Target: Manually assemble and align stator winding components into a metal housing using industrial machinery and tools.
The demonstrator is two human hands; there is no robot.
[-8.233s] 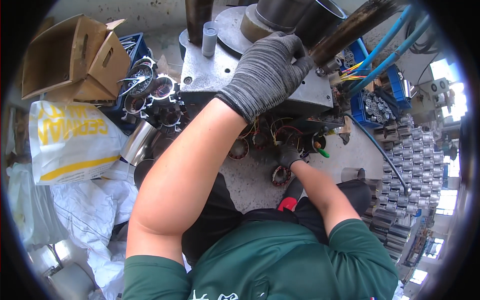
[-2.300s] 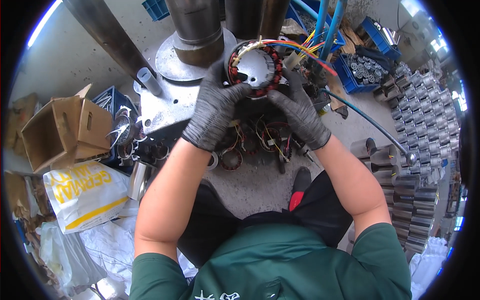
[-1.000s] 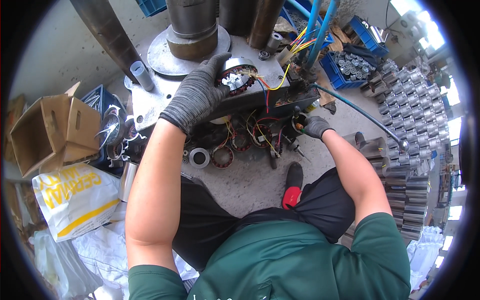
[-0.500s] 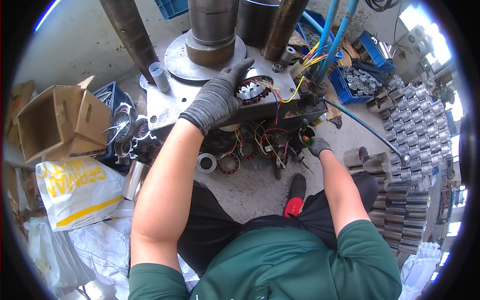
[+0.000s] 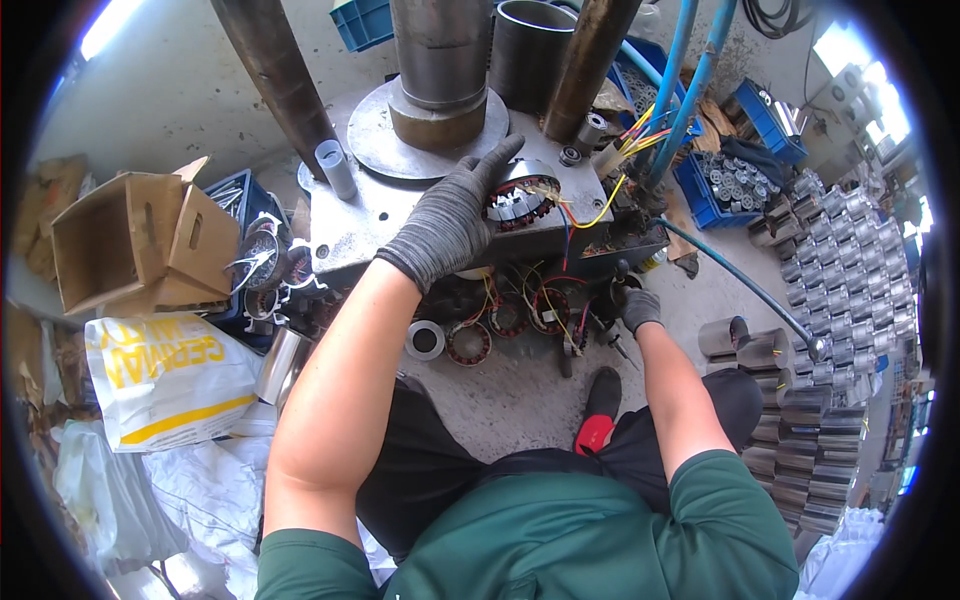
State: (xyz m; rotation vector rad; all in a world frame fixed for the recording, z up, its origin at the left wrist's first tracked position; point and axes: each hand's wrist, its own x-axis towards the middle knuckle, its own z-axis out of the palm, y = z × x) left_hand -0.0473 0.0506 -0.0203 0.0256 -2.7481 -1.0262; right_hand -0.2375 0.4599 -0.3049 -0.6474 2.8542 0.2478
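My left hand [image 5: 440, 228], in a grey knit glove, is closed around the side of a motor stator [image 5: 520, 205] with a metal ring and dark red windings. One finger stretches up past it. The stator rests tilted at the front edge of the steel press table [image 5: 360, 225], its yellow, red and blue wires [image 5: 597, 215] trailing to the right. My right hand [image 5: 640, 308], also gloved, is lower down by a dark cup-shaped container [image 5: 603, 306]. Its fingers are curled at the rim, and what they hold is hidden.
The press column [image 5: 440, 50] stands behind the stator on a round plate [image 5: 360, 130]. Several wound stators [image 5: 468, 345] lie beneath the table. Stacked metal cylinders [image 5: 840, 270] fill the right. A cardboard box [image 5: 110, 240] and white sack [image 5: 165, 380] are at left. A blue hose [image 5: 740, 275] crosses at right.
The whole view has shifted slightly. My right hand has moved a little left toward the dark container, and the orange-and-green item seen at its fingers is now hidden. My left hand keeps its hold.
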